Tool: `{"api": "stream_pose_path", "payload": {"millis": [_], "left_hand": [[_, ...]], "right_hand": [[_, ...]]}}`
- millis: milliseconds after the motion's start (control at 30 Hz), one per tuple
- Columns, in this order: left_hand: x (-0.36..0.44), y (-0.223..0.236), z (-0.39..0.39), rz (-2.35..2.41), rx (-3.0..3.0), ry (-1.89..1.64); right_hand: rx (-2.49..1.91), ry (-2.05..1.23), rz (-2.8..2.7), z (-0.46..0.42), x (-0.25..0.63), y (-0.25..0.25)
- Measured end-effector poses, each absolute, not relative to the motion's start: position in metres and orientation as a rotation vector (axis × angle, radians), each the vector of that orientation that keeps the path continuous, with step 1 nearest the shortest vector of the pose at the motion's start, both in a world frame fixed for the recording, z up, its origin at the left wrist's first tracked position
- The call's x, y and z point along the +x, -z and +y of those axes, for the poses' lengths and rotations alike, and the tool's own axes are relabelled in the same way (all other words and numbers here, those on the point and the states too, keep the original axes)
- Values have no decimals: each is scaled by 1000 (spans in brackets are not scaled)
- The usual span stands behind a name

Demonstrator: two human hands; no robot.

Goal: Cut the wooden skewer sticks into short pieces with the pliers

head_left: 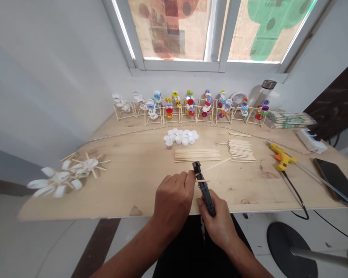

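My right hand (220, 220) is wrapped round the handles of a black pliers-like tool (204, 189), whose head points away from me over the table's front part. My left hand (174, 197) is closed beside the tool's head, its fingers pinching a short thin wooden stick (203, 180) that lies across the tool. The exact contact between stick and jaws is hidden. Just beyond the hands lies a row of long wooden sticks (197, 155). To its right is a pile of shorter sticks (240, 150), and one loose stick (217, 165) slants toward the tool.
White bottle caps (181, 136) lie behind the sticks. Several stick frames with coloured cap wheels (190, 106) line the back. White cap-and-stick wheels (60, 177) lie left. At right are a yellow glue gun (282, 156), a phone (336, 179) and a power strip (311, 141).
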State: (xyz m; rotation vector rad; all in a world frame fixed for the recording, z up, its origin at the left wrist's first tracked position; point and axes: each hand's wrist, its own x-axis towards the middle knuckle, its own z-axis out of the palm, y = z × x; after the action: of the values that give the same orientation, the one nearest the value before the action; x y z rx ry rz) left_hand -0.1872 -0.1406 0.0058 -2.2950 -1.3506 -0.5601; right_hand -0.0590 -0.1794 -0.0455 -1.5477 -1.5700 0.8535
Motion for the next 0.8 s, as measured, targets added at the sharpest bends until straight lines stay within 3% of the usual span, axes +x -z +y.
{"api": "stream_pose_path", "payload": {"millis": [567,800], "left_hand": [[-190,-4,-138,-1369,-2271,469],[-194,0,-136,-1286,-2229,613]], "right_hand": [[-1583,-903,-1587,-177,-58,41],[-1564,-1068,-1579,-180,-55,32]]}}
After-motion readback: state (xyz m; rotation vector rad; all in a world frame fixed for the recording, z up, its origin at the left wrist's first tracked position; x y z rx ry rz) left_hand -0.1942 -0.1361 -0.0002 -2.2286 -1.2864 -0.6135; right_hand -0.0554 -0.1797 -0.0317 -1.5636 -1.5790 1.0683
